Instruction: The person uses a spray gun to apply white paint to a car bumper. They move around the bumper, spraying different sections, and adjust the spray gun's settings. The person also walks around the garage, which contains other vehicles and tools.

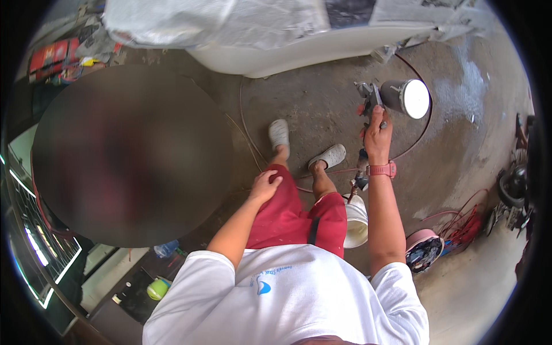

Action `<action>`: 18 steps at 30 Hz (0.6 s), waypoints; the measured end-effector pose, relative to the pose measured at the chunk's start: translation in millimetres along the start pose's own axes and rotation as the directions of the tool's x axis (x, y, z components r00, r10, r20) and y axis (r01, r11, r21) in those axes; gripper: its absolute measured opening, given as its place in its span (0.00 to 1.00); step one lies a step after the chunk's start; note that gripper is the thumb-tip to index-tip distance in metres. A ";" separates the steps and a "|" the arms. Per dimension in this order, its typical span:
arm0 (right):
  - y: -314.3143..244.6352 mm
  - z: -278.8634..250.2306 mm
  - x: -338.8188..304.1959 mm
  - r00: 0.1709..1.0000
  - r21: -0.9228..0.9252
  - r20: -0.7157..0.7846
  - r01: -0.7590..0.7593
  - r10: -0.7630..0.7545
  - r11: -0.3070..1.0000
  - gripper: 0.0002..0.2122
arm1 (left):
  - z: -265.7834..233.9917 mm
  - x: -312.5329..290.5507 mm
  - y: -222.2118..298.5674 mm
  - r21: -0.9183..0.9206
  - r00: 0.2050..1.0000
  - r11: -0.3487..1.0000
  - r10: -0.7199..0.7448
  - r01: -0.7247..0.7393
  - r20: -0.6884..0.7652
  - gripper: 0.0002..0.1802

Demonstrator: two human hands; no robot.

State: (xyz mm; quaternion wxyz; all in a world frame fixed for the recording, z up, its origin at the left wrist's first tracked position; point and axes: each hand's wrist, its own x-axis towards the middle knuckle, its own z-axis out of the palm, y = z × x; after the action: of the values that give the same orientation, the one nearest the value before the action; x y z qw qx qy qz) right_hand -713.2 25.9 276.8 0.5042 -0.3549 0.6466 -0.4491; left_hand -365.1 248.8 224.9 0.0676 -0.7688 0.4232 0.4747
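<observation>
My right hand (378, 137) is stretched forward and wrapped round the handle of a spray gun (374, 99). A dark cup with a round white end (414, 99) is joined to the gun and lies tilted to its right. Below the hand, a fitting and a reddish hose (353, 187) hang from the gun's grip. My left hand (266, 187) rests on my thigh, on the dark red shorts (282, 210), holding nothing; its fingers lie over the cloth, partly bent.
Ahead stands a white body panel (287, 53) under plastic sheeting (230, 23). An air hose (426, 126) loops across the concrete floor. By my right leg is a white bucket (356, 224), with a pink basin (422, 236) farther right. A large blurred patch hides the left side.
</observation>
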 end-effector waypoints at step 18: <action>-74.5 324.4 -253.9 0.852 -0.238 0.523 0.120 0.024 0.964 0.32 | -262.6 -96.9 -357.3 -0.327 0.996 0.942 0.068 -0.082 -0.053 0.32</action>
State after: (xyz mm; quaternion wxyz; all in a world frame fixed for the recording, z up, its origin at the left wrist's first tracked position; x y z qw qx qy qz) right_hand -336.9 159.4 402.8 0.5975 -0.5429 0.5302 -0.2591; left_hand 48.4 398.9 336.6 -0.0882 -0.7620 0.3685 0.5251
